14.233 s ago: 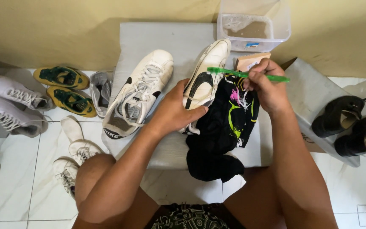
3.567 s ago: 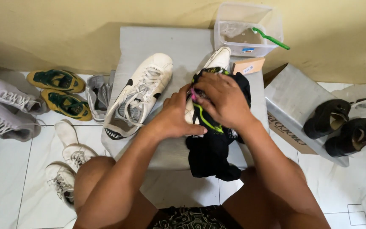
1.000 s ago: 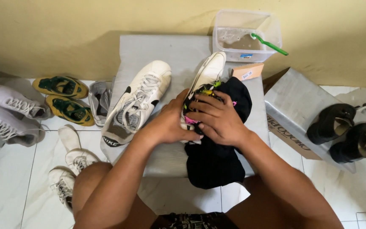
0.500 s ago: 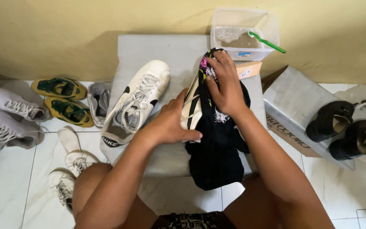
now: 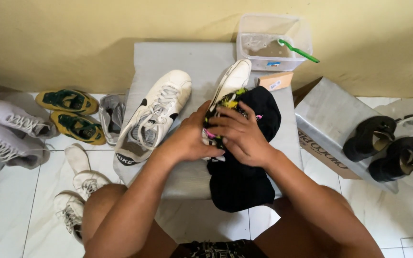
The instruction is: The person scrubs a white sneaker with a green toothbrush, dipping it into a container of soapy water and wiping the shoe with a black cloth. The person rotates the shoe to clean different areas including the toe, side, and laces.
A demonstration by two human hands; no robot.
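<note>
Fingers [image 5: 237,125] back down — off toe, onto black cloth [image 5: 244,177].

Shoe [image 5: 233,83] + cloth [image 5: 244,177] sat on box [image 5: 178,57] center, second shoe [image 5: 154,114] to their left. Tub [image 5: 273,45] was behind w/ brush [image 5: 298,50] in it. Sandals [image 5: 383,148] lay on right box [image 5: 326,110]; more shoes [image 5: 10,134] on floor [image 5: 15,210] left.

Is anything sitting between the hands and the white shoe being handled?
Yes: a black cloth lies between the right hand and the white shoe. The left hand appears to hold the shoe directly.
</note>
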